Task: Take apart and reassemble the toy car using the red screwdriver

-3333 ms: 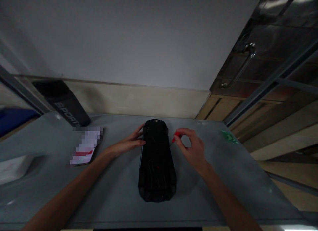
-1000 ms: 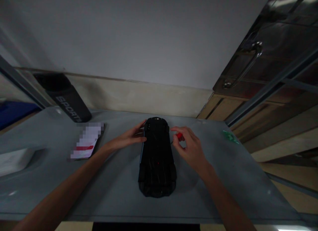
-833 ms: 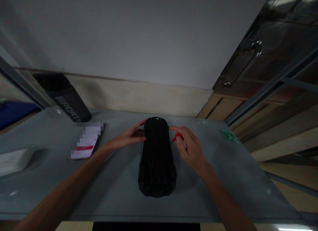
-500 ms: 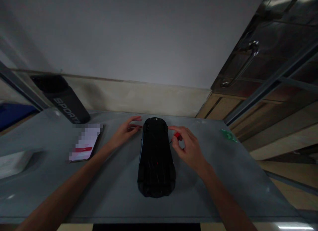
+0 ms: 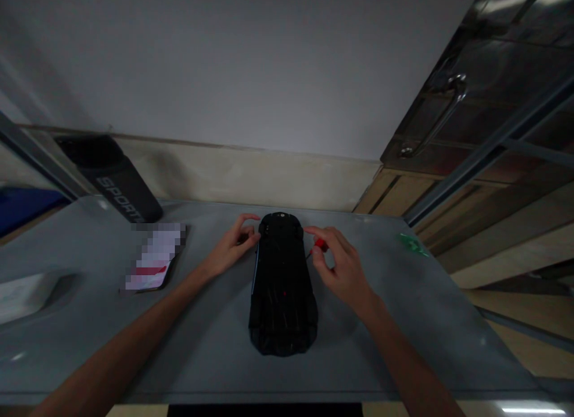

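A long black toy car (image 5: 281, 285) lies upside down in the middle of the grey table (image 5: 403, 321), its far end pointing at the wall. My left hand (image 5: 233, 246) rests against the car's far left side, fingers curled loosely on its edge. My right hand (image 5: 338, 264) hovers at the car's far right side and pinches a small red-handled screwdriver (image 5: 318, 244), whose thin shaft points toward the car's edge.
A black bottle (image 5: 112, 177) marked SPORT leans at the back left. A phone-sized flat item (image 5: 155, 258) lies left of my left hand. A pale box (image 5: 22, 291) sits at the far left, a green scrap (image 5: 412, 244) at the right. A metal door (image 5: 488, 94) stands at the right.
My left hand lifted off the car's side half a second ago and has come back to its far left edge. The right hand keeps the red screwdriver, shifting only slightly.
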`<state>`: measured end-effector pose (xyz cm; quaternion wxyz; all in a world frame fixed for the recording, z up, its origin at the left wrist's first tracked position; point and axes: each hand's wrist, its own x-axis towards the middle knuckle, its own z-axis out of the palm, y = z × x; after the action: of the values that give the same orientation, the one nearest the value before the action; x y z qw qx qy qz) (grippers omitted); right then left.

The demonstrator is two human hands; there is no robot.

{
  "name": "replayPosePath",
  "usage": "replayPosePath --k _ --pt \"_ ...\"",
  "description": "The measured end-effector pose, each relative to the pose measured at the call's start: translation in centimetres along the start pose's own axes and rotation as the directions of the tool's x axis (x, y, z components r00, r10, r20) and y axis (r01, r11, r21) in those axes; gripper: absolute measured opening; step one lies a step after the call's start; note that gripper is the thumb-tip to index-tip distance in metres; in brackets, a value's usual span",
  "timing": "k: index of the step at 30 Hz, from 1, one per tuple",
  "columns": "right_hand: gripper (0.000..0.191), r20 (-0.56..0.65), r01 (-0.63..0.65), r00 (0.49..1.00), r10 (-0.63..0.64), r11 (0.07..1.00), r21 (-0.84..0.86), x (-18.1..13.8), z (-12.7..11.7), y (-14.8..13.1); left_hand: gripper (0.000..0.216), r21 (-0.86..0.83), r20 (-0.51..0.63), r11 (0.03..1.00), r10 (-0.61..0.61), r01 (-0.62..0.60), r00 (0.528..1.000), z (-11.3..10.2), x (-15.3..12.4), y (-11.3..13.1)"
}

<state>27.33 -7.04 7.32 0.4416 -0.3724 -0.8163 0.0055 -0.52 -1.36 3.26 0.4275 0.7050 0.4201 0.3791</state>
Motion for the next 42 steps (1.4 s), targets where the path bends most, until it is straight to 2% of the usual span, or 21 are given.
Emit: replayPosePath --k 4,8,12,16,19,27,33,42 --pt "0.037 -0.017 -0.028 0.999 0.028 1.0 0.007 -0.1 0.2 0.1 0.05 0.001 0.131 0.999 -0.032 0.032 0.991 -0.1 -0.1 1.0" --pt "0.03 -0.05 -0.049 0.998 0.049 0.999 0.004 -0.3 0.5 0.5 0.056 -0.037 0.291 0.99 -0.12 0.137 0.949 -0.4 -0.1 0.5" --pt "0.022 -0.026 -0.056 0.998 0.056 0.998 -0.006 -0.2 0.2 0.4 0.062 -0.087 0.376 0.979 -0.139 0.185 0.916 -0.6 0.0 -0.1" --pt "0.03 0.019 -0.027 0.999 0.027 1.0 -0.002 0.1 -0.2 0.1 0.062 -0.092 0.382 0.977 -0.143 0.191 0.913 -0.7 -0.1 0.0" --pt "0.033 0.004 -0.028 1.0 0.028 1.0 -0.011 0.1 -0.1 0.1 0.063 -0.083 0.372 0.976 -0.157 0.201 0.915 -0.6 -0.1 0.0" --pt "0.017 -0.033 -0.066 0.997 0.065 0.997 -0.034 -0.1 0.1 0.4 0.063 -0.092 0.376 0.975 -0.153 0.201 0.914 -0.6 0.0 0.0" --pt "0.033 -0.011 -0.05 0.999 0.05 0.999 -0.01 0.2 -0.2 0.2 0.062 -0.095 0.381 0.978 -0.135 0.184 0.915 -0.7 0.1 -0.1" --pt "0.015 -0.032 -0.068 0.997 0.068 0.998 -0.008 0.0 0.1 0.1 0.062 -0.134 0.382 0.966 -0.154 0.22 0.911 -0.6 0.0 0.0"
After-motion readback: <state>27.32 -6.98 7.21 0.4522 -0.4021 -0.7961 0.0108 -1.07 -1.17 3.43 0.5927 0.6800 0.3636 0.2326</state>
